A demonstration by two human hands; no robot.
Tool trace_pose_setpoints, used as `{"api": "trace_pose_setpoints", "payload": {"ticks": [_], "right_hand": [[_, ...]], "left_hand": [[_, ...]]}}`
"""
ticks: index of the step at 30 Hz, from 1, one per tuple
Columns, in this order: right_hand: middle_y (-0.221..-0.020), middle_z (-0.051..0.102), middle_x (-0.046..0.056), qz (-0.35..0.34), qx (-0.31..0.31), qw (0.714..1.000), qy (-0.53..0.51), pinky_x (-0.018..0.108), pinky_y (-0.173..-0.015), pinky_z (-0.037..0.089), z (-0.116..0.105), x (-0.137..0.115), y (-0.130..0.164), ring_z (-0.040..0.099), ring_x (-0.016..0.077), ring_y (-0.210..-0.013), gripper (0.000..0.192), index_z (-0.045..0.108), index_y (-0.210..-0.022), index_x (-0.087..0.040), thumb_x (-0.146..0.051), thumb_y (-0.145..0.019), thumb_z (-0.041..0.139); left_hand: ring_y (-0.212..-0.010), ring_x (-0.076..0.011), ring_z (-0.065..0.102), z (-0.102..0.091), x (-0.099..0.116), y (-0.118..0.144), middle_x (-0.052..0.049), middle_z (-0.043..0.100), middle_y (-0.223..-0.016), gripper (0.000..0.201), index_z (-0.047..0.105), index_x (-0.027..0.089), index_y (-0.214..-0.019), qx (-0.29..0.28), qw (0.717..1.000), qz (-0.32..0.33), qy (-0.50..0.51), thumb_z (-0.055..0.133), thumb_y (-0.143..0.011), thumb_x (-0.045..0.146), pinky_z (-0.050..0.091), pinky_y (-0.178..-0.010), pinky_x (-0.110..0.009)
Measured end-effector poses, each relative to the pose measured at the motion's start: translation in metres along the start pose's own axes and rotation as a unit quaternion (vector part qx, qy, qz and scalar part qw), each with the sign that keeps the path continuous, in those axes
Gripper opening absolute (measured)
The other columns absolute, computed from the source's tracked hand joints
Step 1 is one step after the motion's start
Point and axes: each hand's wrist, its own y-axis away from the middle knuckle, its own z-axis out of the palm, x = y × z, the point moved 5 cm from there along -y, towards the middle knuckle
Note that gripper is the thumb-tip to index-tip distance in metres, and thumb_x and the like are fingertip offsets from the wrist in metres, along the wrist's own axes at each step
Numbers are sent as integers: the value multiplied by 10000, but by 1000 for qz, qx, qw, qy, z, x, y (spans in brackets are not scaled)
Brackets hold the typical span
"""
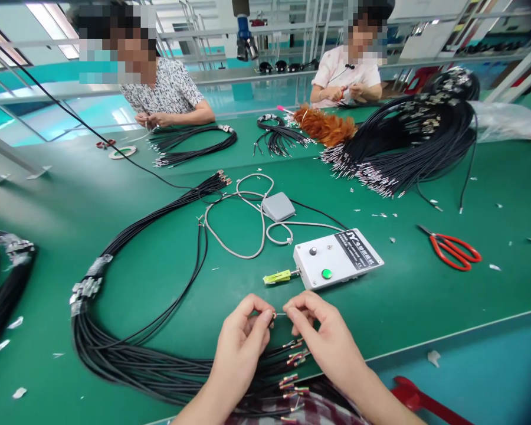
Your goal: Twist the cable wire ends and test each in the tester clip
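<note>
Terminal-fitting step: left hand (243, 336) and right hand (323, 333) pinched on wire end (278, 315), tester box (336, 258) at one o'clock, alignment next.

One white control box (337, 258), one grey pedal (278, 206), one red scissors (454, 249), two co-workers (163, 88)

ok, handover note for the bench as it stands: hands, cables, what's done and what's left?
Left hand: pinching a small ring terminal at a wire end.
Right hand: pinching the same wire from the other side, fingertips nearly touching the left's.
Black cable bundle loops left of the hands; its terminal ends fan out under them.
White control box sits just beyond the hands, grey pedal behind it, red scissors to the right.
Done: can't tell how many ends are finished.
Left: the end now in the hands, at least.
</note>
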Motion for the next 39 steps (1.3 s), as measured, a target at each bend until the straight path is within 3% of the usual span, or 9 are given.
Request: {"api": "trace_pose_setpoints", "payload": {"ticks": [3, 6, 9, 12, 15, 19, 25, 30, 39], "right_hand": [[-974, 661, 55, -120, 27, 973, 195, 306, -708, 426, -6, -17, 1, 619, 171, -764, 159, 623, -1029, -204, -290, -960, 509], [-854, 679, 46, -232, -7, 895, 382, 326, -663, 347, 3, -35, 1, 596, 183, -712, 127, 639, -923, -185, -249, -957, 535], [-649, 617, -8, -307, -36, 835, 455, 331, -601, 271, 10, -45, -4, 534, 158, -593, 260, 600, -719, -196, -208, -966, 519], [-686, 645, -22, -330, -13, 812, 482, 336, -644, 275, 5, -48, -14, 560, 172, -667, 197, 602, -716, -202, -213, -911, 618], [-913, 713, 0, -319, 36, 793, 518, 353, -746, 295, -4, -46, -29, 597, 211, -897, 52, 649, -856, -196, -181, -849, 699], [-1004, 721, 31, -332, 40, 759, 559, 368, -817, 296, -3, -38, -41, 588, 209, -956, 145, 654, -995, -165, -129, -857, 678], [-915, 712, 34, -307, 5, 735, 604, 371, -820, 284, 1, -31, -53, 583, 209, -873, 120, 676, -928, -163, -92, -832, 683], [-750, 676, 2, -293, -24, 737, 608, 357, -781, 275, 0, -33, -63, 566, 190, -769, 87, 677, -787, -186, -111, -825, 698], [-751, 676, 7, -281, -40, 743, 606, 357, -781, 274, 0, -35, -65, 569, 189, -769, 104, 677, -787, -189, -91, -816, 690]], "left_hand": [[-415, -65, 293, 0, 0, -2, 92, 364, -528, 351, 500, 198, -750, -5, 1000, -4, 10, 594, -825, 527, 206, -397, -176], [-426, -80, 293, -1, 3, -2, 93, 338, -519, 275, 507, 202, -760, -24, 999, 20, -34, 536, -885, 445, 221, -403, -187], [-550, -118, 437, -3, 15, -1, 26, 483, -628, 222, 545, 196, -742, -23, 977, 138, -161, 468, -931, 282, 360, -521, -219], [-675, -147, 507, -5, 23, -3, -16, 553, -754, 243, 566, 193, -750, -13, 942, 233, -242, 409, -935, 187, 410, -649, -253], [-625, -131, 478, -15, 18, -16, 11, 523, -705, 205, 549, 193, -759, 11, 961, 182, -209, 440, -931, 215, 387, -601, -236], [-507, -97, 367, -27, 7, -33, 62, 420, -606, 185, 518, 191, -750, 18, 991, 80, -106, 495, -895, 304, 289, -473, -206], [-498, -87, 382, -27, 3, -45, 59, 456, -608, 187, 515, 183, -742, 16, 995, 60, -73, 545, -847, 334, 289, -458, -188], [-506, -92, 402, -27, -5, -53, 57, 464, -610, 166, 521, 186, -742, 28, 994, 63, -83, 538, -847, 313, 309, -466, -186], [-495, -100, 412, -23, 1, -59, 53, 476, -601, 146, 524, 193, -714, 47, 989, 76, -119, 522, -835, 274, 308, -463, -193]]}}
